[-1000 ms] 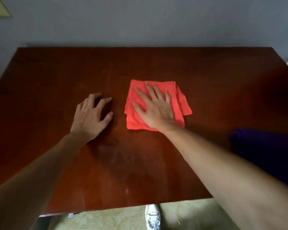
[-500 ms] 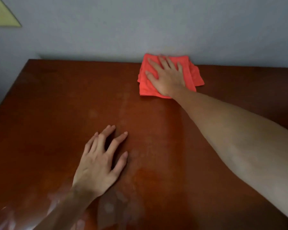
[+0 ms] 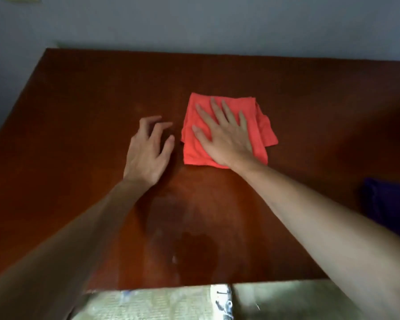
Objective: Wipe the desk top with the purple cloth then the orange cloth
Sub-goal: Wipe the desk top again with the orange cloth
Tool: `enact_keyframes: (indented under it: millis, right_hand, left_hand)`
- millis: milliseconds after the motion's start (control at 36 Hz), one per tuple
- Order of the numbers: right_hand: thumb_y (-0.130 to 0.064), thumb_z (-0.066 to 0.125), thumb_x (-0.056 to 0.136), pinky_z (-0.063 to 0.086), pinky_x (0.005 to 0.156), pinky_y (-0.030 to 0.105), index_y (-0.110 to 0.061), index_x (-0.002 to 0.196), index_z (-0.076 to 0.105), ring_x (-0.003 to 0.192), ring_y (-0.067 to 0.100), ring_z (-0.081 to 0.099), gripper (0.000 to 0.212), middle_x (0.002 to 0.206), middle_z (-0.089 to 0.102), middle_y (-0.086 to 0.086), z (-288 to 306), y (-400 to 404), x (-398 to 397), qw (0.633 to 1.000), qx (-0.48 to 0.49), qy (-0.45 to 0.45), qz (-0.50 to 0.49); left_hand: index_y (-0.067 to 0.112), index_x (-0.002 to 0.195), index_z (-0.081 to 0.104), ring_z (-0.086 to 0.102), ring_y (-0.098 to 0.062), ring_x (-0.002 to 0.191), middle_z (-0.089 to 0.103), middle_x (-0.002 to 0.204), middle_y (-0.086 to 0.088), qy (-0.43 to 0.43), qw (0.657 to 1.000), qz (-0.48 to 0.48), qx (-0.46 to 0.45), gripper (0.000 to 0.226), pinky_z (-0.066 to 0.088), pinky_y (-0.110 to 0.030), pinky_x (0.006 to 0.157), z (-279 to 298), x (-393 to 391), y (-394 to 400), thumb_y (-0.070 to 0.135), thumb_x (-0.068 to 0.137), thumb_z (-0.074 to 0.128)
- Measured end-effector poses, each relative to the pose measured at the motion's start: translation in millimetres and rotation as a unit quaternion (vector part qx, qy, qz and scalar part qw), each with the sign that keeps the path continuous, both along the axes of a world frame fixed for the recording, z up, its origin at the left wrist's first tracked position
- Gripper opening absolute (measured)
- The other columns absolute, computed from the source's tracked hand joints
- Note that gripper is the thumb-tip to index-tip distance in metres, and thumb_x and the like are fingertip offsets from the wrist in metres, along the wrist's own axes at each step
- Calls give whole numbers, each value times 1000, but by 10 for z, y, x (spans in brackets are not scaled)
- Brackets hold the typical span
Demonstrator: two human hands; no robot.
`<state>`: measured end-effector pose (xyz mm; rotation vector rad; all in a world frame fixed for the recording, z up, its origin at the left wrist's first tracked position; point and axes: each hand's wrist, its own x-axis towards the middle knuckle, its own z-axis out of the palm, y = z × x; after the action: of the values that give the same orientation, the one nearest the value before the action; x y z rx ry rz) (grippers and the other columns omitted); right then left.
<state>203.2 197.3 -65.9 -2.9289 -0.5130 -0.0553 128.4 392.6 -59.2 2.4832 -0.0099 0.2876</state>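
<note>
The folded orange cloth (image 3: 261, 125) lies flat on the middle of the dark red-brown desk top (image 3: 83, 112). My right hand (image 3: 224, 135) presses down on it, palm flat and fingers spread. My left hand (image 3: 148, 153) rests on the bare wood just to the left of the cloth, fingers bent and apart, holding nothing. The purple cloth (image 3: 388, 202) sits at the desk's right edge, partly hidden behind my right forearm and cut off by the frame.
A grey wall (image 3: 194, 24) runs along the desk's far edge. Below the near edge I see pale carpet (image 3: 148, 303) and a white shoe (image 3: 222, 303). Faint wet streaks mark the wood near the front.
My right hand has pulled the orange cloth back from the far edge by the wall to the middle of the desk. The view has tilted down again, and the purple cloth is back in sight.
</note>
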Motion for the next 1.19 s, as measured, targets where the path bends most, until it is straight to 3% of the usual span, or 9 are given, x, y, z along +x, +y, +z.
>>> enact_keyframes:
  millis: [278,500,667,806,944,1028,1194]
  right_hand:
    - [-63,29,101,13,124,57,-40,161,28,159,24,15,64,172,19,-1,-49,158,-2070,999,9,-37,17]
    - [-65,28,101,15,124,57,-43,160,28,159,22,13,63,172,17,-3,-48,193,-2187,1000,1,-26,15]
    - [-67,19,99,9,126,53,-45,161,23,159,20,9,66,173,14,-5,1,307,-1565,1000,-14,-13,21]
    - [-70,11,96,9,125,54,-44,161,22,159,22,11,70,172,16,-3,41,537,-648,1000,-8,2,11]
    - [-66,25,102,6,125,54,-45,161,19,159,22,8,62,173,12,-3,36,778,342,1000,-11,13,6]
    - [-64,29,103,6,125,54,-44,161,22,159,22,9,61,173,12,-3,56,924,911,1000,-1,13,12]
    - [-63,33,103,9,125,57,-42,160,27,158,22,13,60,172,17,-2,82,1140,1769,999,6,4,31]
  left_hand:
    - [18,137,53,47,-37,127,39,142,-14,74,988,-17,137,58,35,-50,107,85,-723,508,51,93,36]
    - [20,142,47,44,-35,129,36,144,-13,93,980,-10,178,60,35,-52,105,138,-889,729,52,93,33]
    - [27,145,44,43,-33,132,38,146,-12,91,978,-30,185,58,32,-52,109,62,-772,851,53,95,32]
    - [32,150,36,31,-29,145,35,153,-12,89,976,-37,194,55,24,-47,118,-39,-765,890,52,100,27]
    - [36,152,32,21,-20,150,30,158,-8,103,976,-40,187,54,11,-35,121,-26,-808,889,54,101,28]
    - [35,152,35,20,-16,151,33,156,-7,105,978,-44,177,53,16,-38,123,-10,-766,892,52,101,31]
    - [39,155,27,8,-11,154,25,161,-3,111,975,-47,186,54,6,-35,124,-45,-721,930,56,104,24]
